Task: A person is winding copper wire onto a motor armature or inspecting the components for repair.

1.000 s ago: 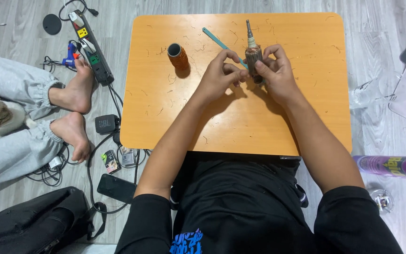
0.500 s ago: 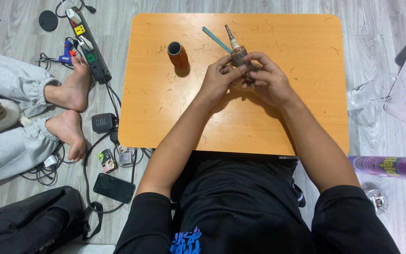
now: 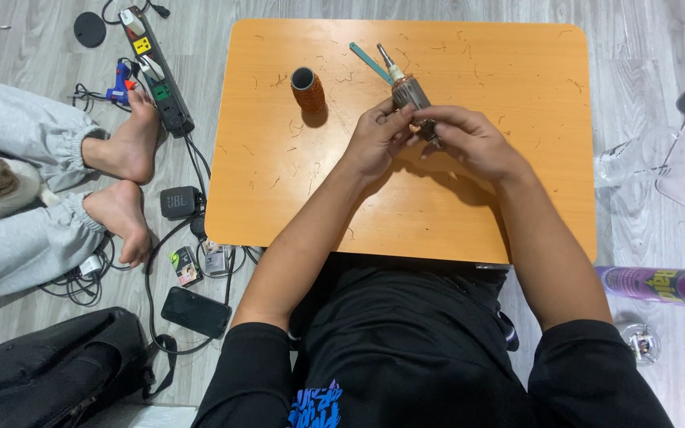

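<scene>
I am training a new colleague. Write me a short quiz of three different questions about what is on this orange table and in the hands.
1. True or false: both hands hold the motor armature above the table.
2. Which thing lies just left of the armature's shaft tip? A) teal strip B) phone C) bottle
3. Fill in: the copper wire spool stands on the person's ___ side of the left hand and right hand.

Key: 1 true; 2 A; 3 left.
</scene>
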